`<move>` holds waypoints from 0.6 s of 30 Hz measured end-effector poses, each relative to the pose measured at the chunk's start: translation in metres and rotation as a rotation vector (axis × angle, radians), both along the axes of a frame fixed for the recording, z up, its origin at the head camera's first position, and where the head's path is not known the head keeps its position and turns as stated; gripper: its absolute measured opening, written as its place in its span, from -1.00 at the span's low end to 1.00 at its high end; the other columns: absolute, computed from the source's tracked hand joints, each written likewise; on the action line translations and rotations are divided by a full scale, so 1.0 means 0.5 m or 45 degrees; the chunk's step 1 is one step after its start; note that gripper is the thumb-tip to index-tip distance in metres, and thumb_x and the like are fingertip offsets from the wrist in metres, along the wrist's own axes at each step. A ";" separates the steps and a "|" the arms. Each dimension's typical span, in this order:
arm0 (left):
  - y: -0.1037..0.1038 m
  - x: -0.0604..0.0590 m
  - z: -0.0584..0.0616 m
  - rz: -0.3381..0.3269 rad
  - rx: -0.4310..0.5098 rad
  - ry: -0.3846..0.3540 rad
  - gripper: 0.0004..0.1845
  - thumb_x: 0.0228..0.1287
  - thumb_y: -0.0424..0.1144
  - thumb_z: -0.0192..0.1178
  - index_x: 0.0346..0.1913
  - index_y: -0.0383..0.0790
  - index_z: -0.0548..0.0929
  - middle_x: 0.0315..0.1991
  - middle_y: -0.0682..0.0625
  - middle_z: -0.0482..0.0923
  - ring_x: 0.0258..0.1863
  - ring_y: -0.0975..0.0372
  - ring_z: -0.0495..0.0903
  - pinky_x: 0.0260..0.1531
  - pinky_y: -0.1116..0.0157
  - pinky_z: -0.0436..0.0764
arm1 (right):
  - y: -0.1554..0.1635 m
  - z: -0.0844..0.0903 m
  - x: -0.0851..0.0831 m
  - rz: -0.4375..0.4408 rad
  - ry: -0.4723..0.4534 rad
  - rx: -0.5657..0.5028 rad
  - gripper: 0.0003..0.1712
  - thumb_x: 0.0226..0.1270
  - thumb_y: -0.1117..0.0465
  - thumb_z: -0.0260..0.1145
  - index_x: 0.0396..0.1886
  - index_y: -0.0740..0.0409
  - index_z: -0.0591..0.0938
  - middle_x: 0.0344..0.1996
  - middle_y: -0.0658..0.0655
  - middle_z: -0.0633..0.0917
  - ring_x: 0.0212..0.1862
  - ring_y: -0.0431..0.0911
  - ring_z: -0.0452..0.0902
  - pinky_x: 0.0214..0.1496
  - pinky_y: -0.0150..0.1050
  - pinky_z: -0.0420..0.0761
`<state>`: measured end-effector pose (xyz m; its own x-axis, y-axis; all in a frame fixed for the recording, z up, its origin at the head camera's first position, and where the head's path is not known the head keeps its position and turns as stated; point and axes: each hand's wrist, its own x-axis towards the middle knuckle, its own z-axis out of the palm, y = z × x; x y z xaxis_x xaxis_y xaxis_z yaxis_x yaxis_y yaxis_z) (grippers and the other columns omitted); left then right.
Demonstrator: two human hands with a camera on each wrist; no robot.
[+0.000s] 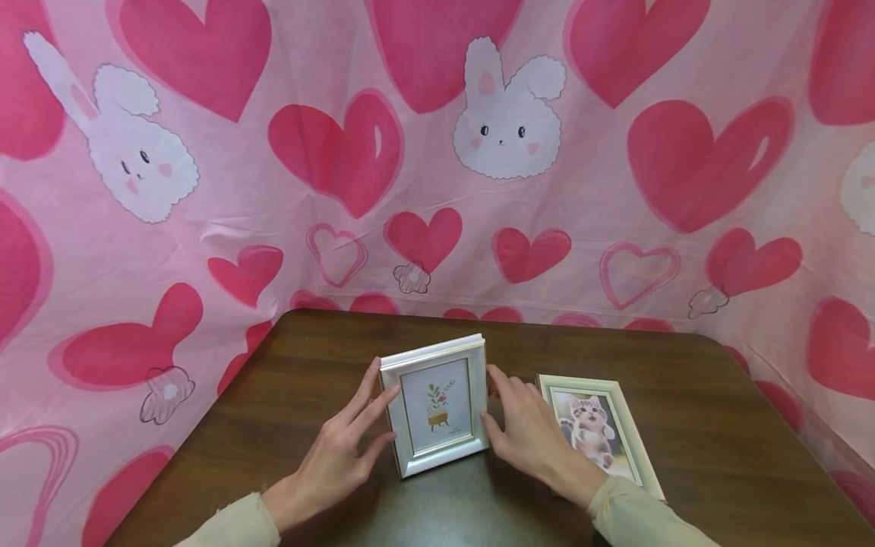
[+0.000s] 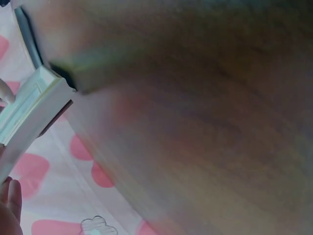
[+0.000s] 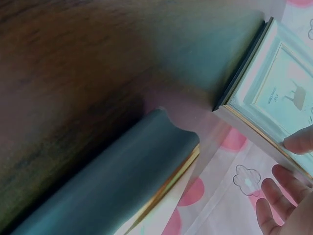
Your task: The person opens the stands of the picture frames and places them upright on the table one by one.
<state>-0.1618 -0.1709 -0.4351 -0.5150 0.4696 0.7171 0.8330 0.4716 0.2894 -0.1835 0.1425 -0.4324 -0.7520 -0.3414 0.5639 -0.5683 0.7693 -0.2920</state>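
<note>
- Small white picture frame [image 1: 437,406] with a thin gold inner edge, standing upright and leaning slightly back near the front middle of the dark wooden table [image 1: 718,425].
- Inside it, a pale print of a potted plant with green leaves and small red flowers on a little yellow stand.
- From the right wrist view, same frame [image 3: 266,105] seen from close by, showing a dark back edge and the gold line along its rim.
- From the left wrist view, only one white corner of the frame [image 2: 29,105] visible, the rest out of shot and blurred.
- Left hand [image 1: 342,448] at the frame's left edge, fingers straight and spread, fingertips touching the side of the frame; not curled round it.
- Right hand [image 1: 526,433] at the frame's right edge, fingers extended and lightly bent, tips resting against the side; thumb low by the lower right corner.
- Both hands relaxed and flat against the frame rather than clamped, frame bracketed between them.
- Second frame [image 1: 601,433], pale with a kitten photo, lying flat on the table just right of the right hand, partly covered by the right sleeve.
- Behind and around the table, pink cloth [image 1: 273,228] printed with red hearts and white rabbits.
</note>
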 end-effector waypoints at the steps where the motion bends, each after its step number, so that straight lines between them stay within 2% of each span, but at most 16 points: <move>1: 0.000 0.001 0.000 -0.004 0.006 0.006 0.05 -0.12 -0.60 0.61 0.55 -0.29 0.41 0.64 -0.35 0.05 0.39 0.01 0.50 0.24 0.38 0.44 | 0.000 0.001 0.000 -0.002 -0.006 -0.001 -0.16 0.15 0.22 0.62 0.39 0.36 0.49 -0.16 0.10 0.72 -0.16 0.01 0.60 -0.01 0.03 0.56; 10: 0.005 0.010 -0.004 -0.059 0.075 0.067 0.01 -0.22 -0.61 0.62 0.47 -0.34 0.50 0.60 -0.41 0.12 0.46 0.04 0.42 0.29 0.37 0.40 | -0.005 0.004 -0.003 -0.019 -0.057 -0.022 -0.15 0.17 0.21 0.64 0.40 0.36 0.48 -0.14 0.11 0.72 -0.14 0.00 0.61 0.02 0.03 0.56; 16: 0.008 0.019 -0.005 -0.056 0.072 -0.005 0.05 -0.23 -0.63 0.64 0.49 -0.30 0.49 0.62 -0.38 0.09 0.48 0.05 0.39 0.25 0.37 0.42 | -0.007 0.003 -0.008 -0.025 -0.041 -0.030 -0.17 0.16 0.21 0.64 0.38 0.35 0.49 -0.14 0.11 0.72 -0.12 0.02 0.63 0.03 0.06 0.58; 18: 0.008 0.019 -0.005 -0.066 0.083 0.000 -0.01 -0.14 -0.59 0.64 0.48 -0.30 0.50 0.61 -0.38 0.10 0.48 0.05 0.40 0.25 0.36 0.42 | -0.008 0.003 -0.009 -0.026 -0.022 -0.027 -0.17 0.16 0.21 0.64 0.38 0.36 0.49 -0.15 0.12 0.72 -0.12 0.03 0.63 0.02 0.06 0.58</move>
